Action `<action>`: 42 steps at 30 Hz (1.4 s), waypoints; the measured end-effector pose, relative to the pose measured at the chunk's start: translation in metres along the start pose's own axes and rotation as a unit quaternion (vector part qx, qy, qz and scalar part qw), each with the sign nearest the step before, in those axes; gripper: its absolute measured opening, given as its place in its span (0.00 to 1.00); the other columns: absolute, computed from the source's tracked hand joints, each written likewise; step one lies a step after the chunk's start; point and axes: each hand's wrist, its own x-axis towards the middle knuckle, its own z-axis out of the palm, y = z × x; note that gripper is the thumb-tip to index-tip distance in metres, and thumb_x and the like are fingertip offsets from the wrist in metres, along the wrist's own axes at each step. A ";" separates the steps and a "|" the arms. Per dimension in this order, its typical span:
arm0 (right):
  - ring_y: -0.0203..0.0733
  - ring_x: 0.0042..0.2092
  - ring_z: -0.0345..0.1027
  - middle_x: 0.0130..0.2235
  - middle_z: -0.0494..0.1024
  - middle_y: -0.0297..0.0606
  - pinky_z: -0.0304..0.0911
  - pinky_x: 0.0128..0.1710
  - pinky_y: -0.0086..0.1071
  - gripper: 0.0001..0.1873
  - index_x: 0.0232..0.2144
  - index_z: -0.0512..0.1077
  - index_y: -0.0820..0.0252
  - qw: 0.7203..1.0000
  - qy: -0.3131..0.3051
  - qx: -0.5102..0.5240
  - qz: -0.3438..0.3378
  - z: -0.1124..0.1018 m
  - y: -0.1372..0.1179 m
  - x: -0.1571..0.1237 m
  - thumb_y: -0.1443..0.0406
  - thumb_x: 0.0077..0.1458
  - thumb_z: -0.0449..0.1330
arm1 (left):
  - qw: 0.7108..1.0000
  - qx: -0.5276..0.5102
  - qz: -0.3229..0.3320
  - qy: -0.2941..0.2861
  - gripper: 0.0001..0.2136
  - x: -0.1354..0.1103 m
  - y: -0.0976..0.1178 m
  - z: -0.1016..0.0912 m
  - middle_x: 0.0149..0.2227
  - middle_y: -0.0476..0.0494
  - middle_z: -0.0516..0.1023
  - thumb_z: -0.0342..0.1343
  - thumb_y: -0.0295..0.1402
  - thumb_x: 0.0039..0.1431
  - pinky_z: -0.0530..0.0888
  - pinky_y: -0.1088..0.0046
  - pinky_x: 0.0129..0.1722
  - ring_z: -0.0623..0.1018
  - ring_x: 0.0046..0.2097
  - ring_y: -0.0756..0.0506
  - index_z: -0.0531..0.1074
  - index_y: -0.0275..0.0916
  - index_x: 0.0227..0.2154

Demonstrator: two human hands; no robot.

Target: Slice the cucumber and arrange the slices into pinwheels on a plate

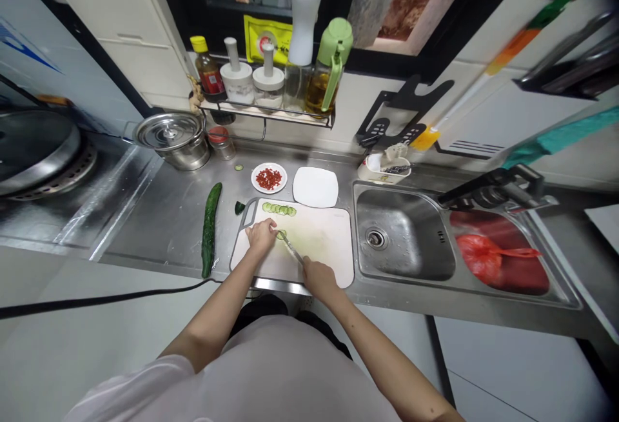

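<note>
A white cutting board (322, 241) lies on the steel counter in front of me. My left hand (261, 236) is closed over a short piece of cucumber (281, 235) at the board's left side. My right hand (319, 277) grips the handle of a knife (291, 248), whose blade points up-left and meets the cucumber piece. A row of several cucumber slices (279, 209) lies along the board's far edge. A whole cucumber (210, 228) rests on the counter left of the board, with a small cut end (239, 207) near it.
A small plate of chopped red chilli (269, 178) and an empty white plate (315, 186) sit behind the board. A lidded steel pot (174, 138) stands at the left, a double sink (403, 241) at the right holding a red bag (488, 257). A condiment shelf (268, 109) hangs on the wall.
</note>
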 end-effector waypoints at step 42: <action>0.49 0.44 0.74 0.40 0.79 0.50 0.60 0.37 0.34 0.17 0.49 0.65 0.63 1.000 0.001 0.002 0.000 0.006 0.010 -0.010 0.71 0.62 0.42 | 1.000 -0.002 -0.004 0.021 0.07 -0.004 0.009 0.001 0.38 0.47 0.80 0.56 0.33 0.55 0.59 0.62 0.47 0.74 0.48 0.42 0.72 0.46 0.37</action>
